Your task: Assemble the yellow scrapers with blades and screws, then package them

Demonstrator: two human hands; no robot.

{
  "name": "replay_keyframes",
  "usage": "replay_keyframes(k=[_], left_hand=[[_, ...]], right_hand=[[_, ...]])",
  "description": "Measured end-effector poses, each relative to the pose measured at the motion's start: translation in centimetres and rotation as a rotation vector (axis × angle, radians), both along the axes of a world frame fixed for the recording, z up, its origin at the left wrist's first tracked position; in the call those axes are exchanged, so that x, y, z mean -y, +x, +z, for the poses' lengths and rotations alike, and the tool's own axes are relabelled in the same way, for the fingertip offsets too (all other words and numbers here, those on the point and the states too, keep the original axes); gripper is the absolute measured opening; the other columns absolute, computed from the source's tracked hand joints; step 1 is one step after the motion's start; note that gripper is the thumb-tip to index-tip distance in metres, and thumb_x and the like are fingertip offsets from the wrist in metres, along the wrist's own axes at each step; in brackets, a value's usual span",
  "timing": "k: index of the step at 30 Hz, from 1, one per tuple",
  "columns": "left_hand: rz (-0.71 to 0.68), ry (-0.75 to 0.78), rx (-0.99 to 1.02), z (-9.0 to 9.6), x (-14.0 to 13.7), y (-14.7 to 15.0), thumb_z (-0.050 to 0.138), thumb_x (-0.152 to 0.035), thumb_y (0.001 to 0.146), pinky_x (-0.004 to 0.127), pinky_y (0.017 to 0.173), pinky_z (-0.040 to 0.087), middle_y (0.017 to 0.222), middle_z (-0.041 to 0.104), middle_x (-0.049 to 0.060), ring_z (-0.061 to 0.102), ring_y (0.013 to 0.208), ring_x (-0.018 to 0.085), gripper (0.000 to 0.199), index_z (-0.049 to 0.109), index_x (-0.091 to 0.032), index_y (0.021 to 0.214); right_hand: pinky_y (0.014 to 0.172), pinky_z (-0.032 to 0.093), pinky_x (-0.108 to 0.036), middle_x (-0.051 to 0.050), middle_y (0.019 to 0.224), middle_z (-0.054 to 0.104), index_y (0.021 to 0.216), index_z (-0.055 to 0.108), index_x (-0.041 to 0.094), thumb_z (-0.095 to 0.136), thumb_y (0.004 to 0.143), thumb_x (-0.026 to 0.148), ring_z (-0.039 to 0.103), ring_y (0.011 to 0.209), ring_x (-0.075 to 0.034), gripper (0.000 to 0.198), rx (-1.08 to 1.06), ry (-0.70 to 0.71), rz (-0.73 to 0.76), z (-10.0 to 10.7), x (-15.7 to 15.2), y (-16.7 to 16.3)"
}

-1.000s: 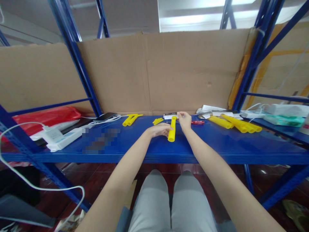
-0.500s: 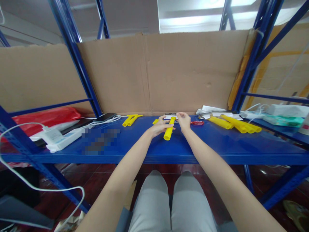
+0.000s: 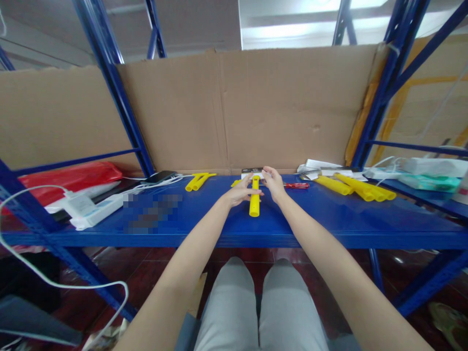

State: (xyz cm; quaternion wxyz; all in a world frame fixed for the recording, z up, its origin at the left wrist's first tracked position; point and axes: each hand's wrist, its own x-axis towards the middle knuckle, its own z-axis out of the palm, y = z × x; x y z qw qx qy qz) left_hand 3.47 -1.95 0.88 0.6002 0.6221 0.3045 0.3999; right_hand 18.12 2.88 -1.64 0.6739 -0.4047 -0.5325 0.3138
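Observation:
My left hand point(image 3: 239, 193) is closed round a yellow plastic tube point(image 3: 254, 207), whose wide round end points toward me. Close to the tube's far end, my right hand point(image 3: 274, 185) has its fingers bent together; whatever they grip is too small to make out. Just behind both hands lies a small black-and-white pack point(image 3: 252, 172), partly covered by them. A screwdriver with a red handle point(image 3: 297, 185) rests to the right of my right hand. Left of my left hand a small yellow piece point(image 3: 236, 183) shows on the blue shelf point(image 3: 204, 214).
Two yellow tubes point(image 3: 199, 181) lie at the back left, and several more yellow tubes point(image 3: 360, 187) at the right beside white papers point(image 3: 314, 168). A white power strip point(image 3: 97, 212) with cables is at the left. Cardboard point(image 3: 270, 107) walls off the back between blue posts.
The yellow tube has shifted slightly left and now points more straight toward me. My right hand has moved a little left, nearer the tube's far end.

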Motion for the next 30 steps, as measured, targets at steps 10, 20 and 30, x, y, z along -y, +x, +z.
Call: replay_keyframes(k=[10,20,30], left_hand=[[0.282,-0.036,0.037,-0.1,-0.6,0.4,0.069,0.003,0.067,0.029,0.072,0.056,0.149,0.034,0.013,0.069,0.079,0.013,0.104,0.018,-0.041,0.147],[0.226,-0.042,-0.022,-0.1,-0.1,0.3,0.067,0.002,0.066,0.026,0.068,0.056,0.144,0.043,0.014,0.067,0.078,0.013,0.104,0.017,-0.035,0.149],[0.057,-0.003,-0.03,0.1,0.1,0.0,0.067,0.004,0.063,0.036,0.082,0.056,0.157,0.016,0.01,0.063,0.103,0.02,0.109,0.016,-0.045,0.146]], right_hand=[[0.088,0.051,-0.04,-0.01,0.1,0.065,0.101,0.065,0.017,0.056,0.078,0.024,0.062,0.095,-0.022,0.026,0.331,0.108,-0.204,0.0,0.8,-0.2],[0.094,0.046,-0.039,-0.004,0.099,0.072,0.088,0.071,0.018,0.06,0.072,0.012,0.064,0.098,-0.019,0.021,0.318,-0.005,0.155,0.7,2.6,-1.5],[0.079,0.05,-0.029,-0.001,0.088,0.068,0.088,0.067,0.017,0.061,0.059,0.009,0.061,0.083,-0.016,0.031,0.276,-0.136,0.116,2.1,4.7,-1.8]])
